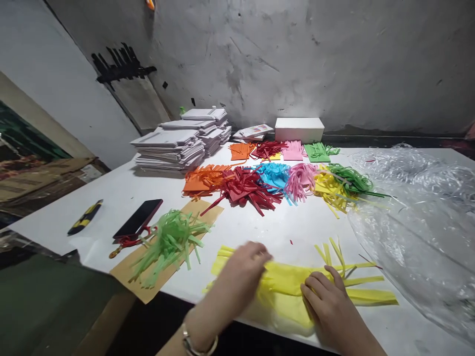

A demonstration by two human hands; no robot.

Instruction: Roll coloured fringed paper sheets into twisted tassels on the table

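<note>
Yellow fringed tissue paper (285, 278) lies at the near edge of the table, its cut strips spread to both sides. My left hand (245, 269) is over its left part, slightly blurred, with bent fingers. Its fingertips are hidden, so I cannot tell whether it grips the paper. On the right, my right hand (328, 301) has curled fingers pressed on the yellow paper, holding it near the base of the right-hand strips. A light green tissue tassel (172, 242) rests to the left on a brown paper sheet (143, 291).
Behind are bundles of fringed paper, including dark red (247, 188) and blue (273, 175). White stacks (166, 148) stand back left; a white box (299, 130) is by the wall. A phone (138, 219), red-handled scissors (128, 242) and cutter (85, 217) lie left; clear plastic (411, 237) covers the right.
</note>
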